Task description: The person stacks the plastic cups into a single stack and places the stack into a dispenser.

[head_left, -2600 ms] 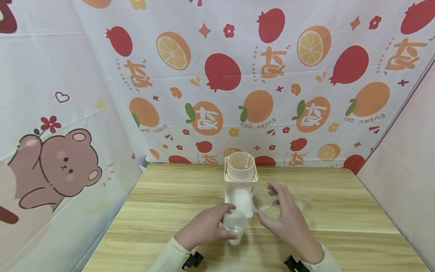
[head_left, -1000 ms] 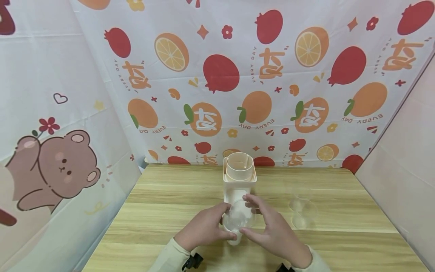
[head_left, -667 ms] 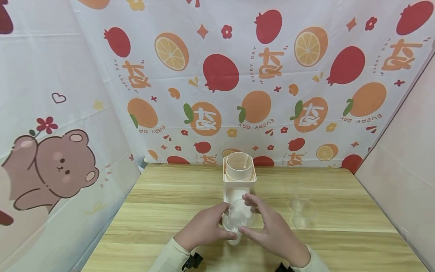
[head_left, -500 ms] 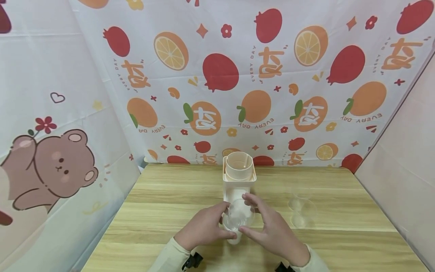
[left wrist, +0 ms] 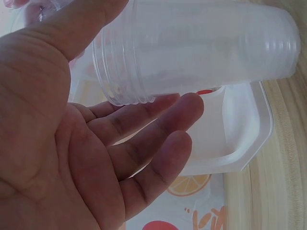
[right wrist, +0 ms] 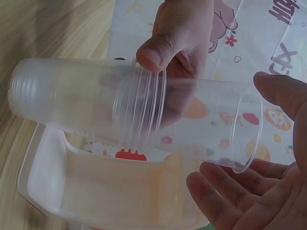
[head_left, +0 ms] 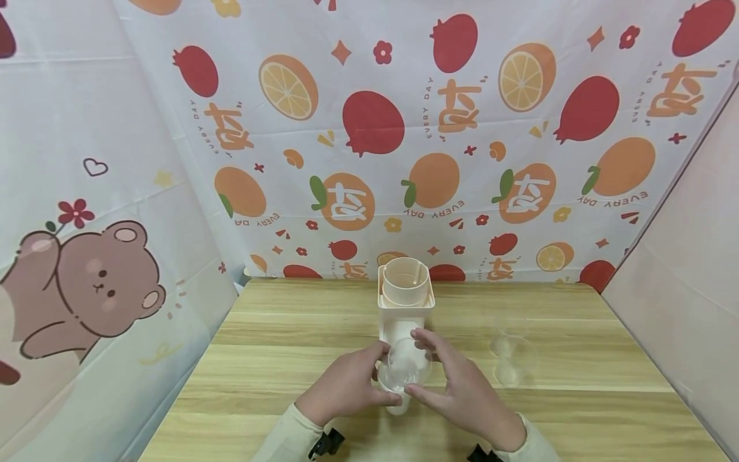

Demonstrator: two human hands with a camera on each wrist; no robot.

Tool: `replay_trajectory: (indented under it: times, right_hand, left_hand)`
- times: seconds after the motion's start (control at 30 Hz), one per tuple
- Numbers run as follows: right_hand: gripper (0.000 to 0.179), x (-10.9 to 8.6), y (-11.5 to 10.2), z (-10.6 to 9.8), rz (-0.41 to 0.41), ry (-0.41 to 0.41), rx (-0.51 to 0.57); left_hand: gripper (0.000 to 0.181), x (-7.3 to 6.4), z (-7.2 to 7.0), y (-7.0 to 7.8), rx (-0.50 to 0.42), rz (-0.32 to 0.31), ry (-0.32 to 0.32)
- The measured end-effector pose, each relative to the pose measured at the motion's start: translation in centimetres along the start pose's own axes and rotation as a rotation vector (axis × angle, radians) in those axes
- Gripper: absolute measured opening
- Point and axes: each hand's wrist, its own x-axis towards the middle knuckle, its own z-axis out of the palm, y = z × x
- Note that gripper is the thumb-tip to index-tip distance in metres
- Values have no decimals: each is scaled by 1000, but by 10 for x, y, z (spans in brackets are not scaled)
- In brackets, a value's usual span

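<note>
My left hand (head_left: 352,385) grips a stack of nested clear plastic cups (left wrist: 206,48) just below their rims, thumb on one side and fingers on the other. A single clear plastic cup (right wrist: 211,120) is pinched near its rim by my right hand (head_left: 458,394). Its base sits inside the mouth of the stack, while much of its wall still stands out. Right behind both hands in the head view is a white stand (head_left: 398,330) with a cream cylinder (head_left: 407,289) at its top.
Several clear cups (head_left: 508,372), hard to make out, stand on the wooden table (head_left: 589,359) to the right. A fruit-print cloth (head_left: 369,122) hangs behind the table. Another cloth with a bear (head_left: 112,282) covers the left side.
My right hand has brought the single cup leftward from beside the stack into its mouth. Over the last second both hands stay almost still.
</note>
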Motion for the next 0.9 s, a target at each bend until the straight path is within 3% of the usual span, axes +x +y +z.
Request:
replay_trajectory:
  times: [0.67, 0.83, 0.9]
  right_hand:
    - [77, -1, 1, 1, 17, -29, -42]
    - [81, 0, 1, -3, 26, -10, -115]
    - [77, 2, 4, -8, -11, 12, -173]
  left_hand:
    - [77, 1, -1, -1, -36, 14, 9]
    - [86, 0, 0, -2, -53, 7, 9]
    - [89, 1, 0, -2, -55, 2, 7]
